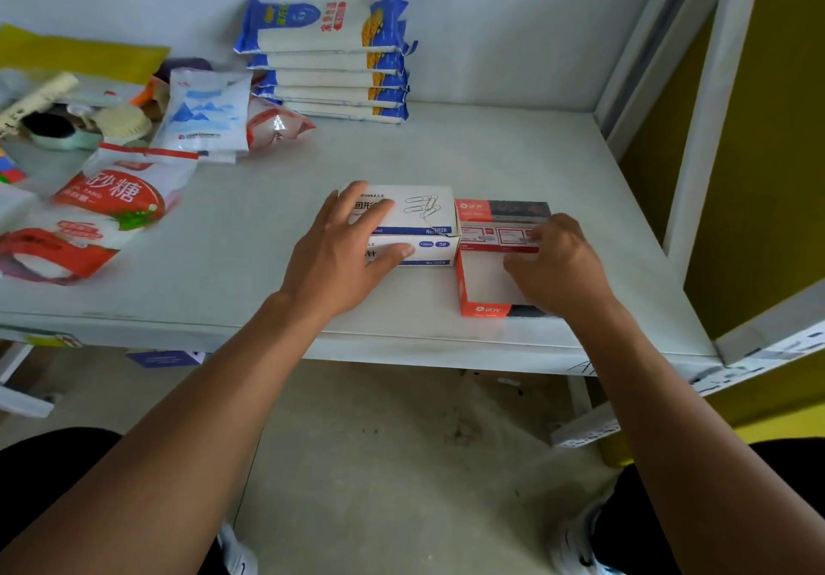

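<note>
Two white paper-clip boxes [424,217] are stacked on the white shelf [268,226]. My left hand [343,253] lies over their left part, fingers stretched across the top box and thumb against the front of the lower one. Touching them on the right is an open red carton [484,311] with small red-and-white staple boxes [491,235] at its far end and a bare white floor near me. My right hand [558,262] reaches into the carton with its fingers curled on the rightmost small staple box, part of which it hides.
Several blue-and-white noodle packs [330,56] are stacked by the back wall. Sugar bags [116,199], a white pouch [205,114] and assorted household items [53,114] crowd the shelf's left side. The shelf's upright post [714,83] stands at the right.
</note>
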A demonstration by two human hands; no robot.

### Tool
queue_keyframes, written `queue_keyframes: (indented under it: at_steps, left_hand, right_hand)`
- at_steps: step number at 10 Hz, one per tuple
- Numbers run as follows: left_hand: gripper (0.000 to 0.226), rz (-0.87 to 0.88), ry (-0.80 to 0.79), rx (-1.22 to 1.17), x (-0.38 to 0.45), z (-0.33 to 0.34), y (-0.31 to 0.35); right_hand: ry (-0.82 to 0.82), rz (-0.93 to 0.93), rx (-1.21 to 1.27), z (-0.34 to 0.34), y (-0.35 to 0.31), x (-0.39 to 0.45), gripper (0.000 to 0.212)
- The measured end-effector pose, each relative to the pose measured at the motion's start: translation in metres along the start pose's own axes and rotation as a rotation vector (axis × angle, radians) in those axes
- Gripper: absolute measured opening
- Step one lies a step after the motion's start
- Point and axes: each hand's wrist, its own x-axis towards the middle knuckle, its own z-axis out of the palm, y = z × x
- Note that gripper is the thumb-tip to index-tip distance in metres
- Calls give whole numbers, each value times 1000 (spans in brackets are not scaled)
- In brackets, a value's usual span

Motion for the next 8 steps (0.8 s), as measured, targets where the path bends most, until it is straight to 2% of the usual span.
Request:
queue_keyframes:
  at_steps: [3, 4, 5, 6, 7, 8]
  left_hand:
    - [64, 13, -40, -51, 9, -1, -8]
    - [67, 50, 24, 41, 7, -1, -4]
    - [50, 155, 280, 103, 1, -4, 9]
    - [27, 281, 377, -20, -11, -5, 28]
    - [22, 261, 187, -142, -18, -1, 37]
    - [23, 185, 62, -190, -19, 3, 40]
  right_hand:
    - [57, -29, -31, 4, 6, -8, 50]
    - [51, -17, -20, 2, 7, -8, 48]
    - [183, -75, -53, 5, 4, -7, 43]
    - [225, -181, -4, 3, -11, -7, 33]
    - [127, -331, 77, 10, -26, -11, 25]
    - [-63, -404, 151, 2, -41, -14, 37]
